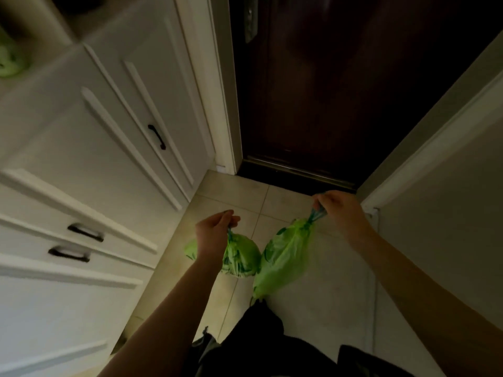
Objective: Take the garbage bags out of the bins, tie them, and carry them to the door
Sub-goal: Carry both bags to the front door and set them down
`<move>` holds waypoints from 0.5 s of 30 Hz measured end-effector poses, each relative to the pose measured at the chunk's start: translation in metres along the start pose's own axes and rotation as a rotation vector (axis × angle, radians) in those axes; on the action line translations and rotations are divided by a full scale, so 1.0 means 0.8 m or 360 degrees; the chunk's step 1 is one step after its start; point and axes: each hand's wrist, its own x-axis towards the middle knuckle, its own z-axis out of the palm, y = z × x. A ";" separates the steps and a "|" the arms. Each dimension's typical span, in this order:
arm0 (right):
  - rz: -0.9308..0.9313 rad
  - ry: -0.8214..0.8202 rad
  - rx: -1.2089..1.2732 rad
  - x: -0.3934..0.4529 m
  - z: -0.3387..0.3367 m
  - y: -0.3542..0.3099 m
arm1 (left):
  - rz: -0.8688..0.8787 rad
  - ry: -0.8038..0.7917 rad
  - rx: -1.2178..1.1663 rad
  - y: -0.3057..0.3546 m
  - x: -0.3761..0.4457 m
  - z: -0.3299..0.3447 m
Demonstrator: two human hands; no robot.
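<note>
Two tied green garbage bags hang over the tiled floor in front of a dark brown door (340, 91). My left hand (215, 232) is closed on the knotted top of the rounder left garbage bag (241, 258). My right hand (340, 210) grips the knot of the longer right garbage bag (283, 257), which hangs at a slant with its tip pointing toward me. The two bags nearly touch each other. The door is shut, its metal lock plate (249, 20) high on the left edge.
White cabinets with black handles (109, 148) line the left side. A grey wall with white trim (441, 170) runs along the right. Beige floor tiles (321, 300) lie below the bags. Something green (11, 61) sits on the cabinet top at far left. My dark clothing (261, 346) shows at the bottom.
</note>
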 end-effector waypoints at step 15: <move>0.0384 -0.0114 0.0283 0.362 -0.019 -0.034 | -0.0326 0.0467 -0.0450 0.065 0.247 0.168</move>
